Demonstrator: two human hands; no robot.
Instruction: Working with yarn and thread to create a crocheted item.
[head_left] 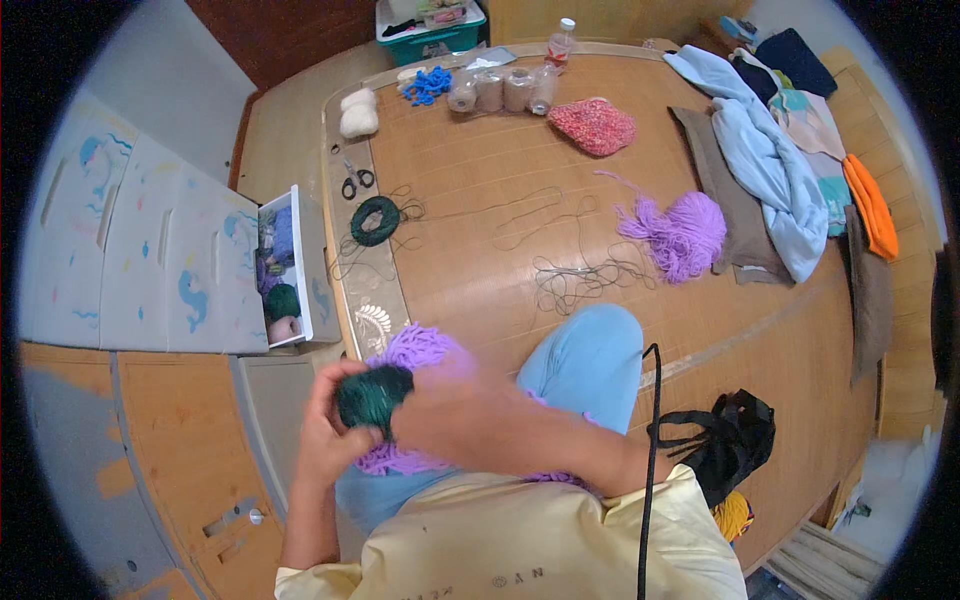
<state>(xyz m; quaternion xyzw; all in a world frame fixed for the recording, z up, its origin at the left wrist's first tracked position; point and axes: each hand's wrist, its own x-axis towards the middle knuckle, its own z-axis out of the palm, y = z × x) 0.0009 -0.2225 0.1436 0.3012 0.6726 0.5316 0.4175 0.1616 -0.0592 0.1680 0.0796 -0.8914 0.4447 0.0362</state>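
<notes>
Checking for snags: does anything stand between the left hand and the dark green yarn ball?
Nothing visible: the left hand holds the dark green yarn ball directly. The blurred right hand overlaps its right side in view.

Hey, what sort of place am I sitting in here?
Probably a bedroom at home: you appear to be on a wide mat-covered bed, with what looks like a brown pillow under light-blue cloth at the right, and a white drawer unit with sea-animal pictures at the left.

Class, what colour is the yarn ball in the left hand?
The yarn ball is dark green, best seen in the head view.
</notes>
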